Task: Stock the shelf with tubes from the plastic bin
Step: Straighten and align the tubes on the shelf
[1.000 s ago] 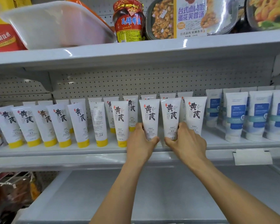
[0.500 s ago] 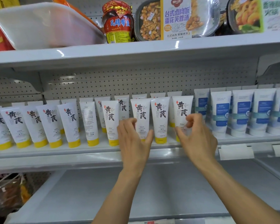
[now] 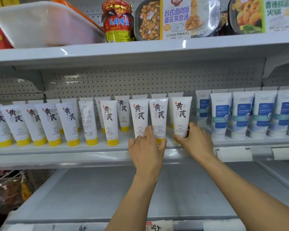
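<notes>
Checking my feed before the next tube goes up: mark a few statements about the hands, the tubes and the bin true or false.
1. The right hand grips the rightmost yellow-capped tube. True.
2. The plastic bin sits on the bottom shelf. False: it is on the top shelf, at the left.
3. One front-row tube shows its back label. True.
4. The blue-labelled tubes stand left of the yellow-capped ones. False: they stand to the right.
5. The left hand hangs clear of the tubes. False: it touches the bases of the tubes next to the gripped one.
</notes>
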A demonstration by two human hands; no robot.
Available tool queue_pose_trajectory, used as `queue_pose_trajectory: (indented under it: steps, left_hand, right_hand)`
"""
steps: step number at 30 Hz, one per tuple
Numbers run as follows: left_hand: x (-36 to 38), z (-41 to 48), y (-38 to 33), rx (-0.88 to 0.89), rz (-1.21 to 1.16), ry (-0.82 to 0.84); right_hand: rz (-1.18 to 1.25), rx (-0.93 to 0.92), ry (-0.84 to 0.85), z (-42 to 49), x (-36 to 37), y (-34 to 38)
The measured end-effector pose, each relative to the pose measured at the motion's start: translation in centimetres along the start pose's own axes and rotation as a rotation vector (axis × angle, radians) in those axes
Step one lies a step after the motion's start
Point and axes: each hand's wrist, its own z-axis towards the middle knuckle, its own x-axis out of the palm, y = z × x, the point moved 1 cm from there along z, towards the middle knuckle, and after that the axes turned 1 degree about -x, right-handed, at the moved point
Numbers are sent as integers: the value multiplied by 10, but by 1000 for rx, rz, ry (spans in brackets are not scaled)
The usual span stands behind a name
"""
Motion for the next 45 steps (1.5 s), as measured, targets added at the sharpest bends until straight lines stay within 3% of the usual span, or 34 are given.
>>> queue_pose_trajectory:
  steps: [7,21,23,27,29,32,35,45]
  left_hand:
    - [6,5,-12,-181,-123,176]
    - [5,7,-21,-220,-140,236]
    - [-5,6,-17,-208,-188,192]
    - [-23,8,9,-291,-356,-71]
    - [-20,16,23,-342,-344,-13]
    - [-10,26,27,-309,-255,225]
    - [-4,27,29,-302,-231,321]
    - [5,27,36,-311,-320,309]
  right_hand:
    - [76,-30,27,4,-2,-8]
    - [118,-20,83,10,-3,-16]
    - [110,-33,-6,6,-6,-16]
    - [71,-217,-295,-10,-19,-9]
    - [47,-270,-202,-16,-18,1]
    - [-167,-260,-34,-16,-5,14]
    - [-234,-218,31,-13,3,21]
    - [-226,-172,86,-5,5,27]
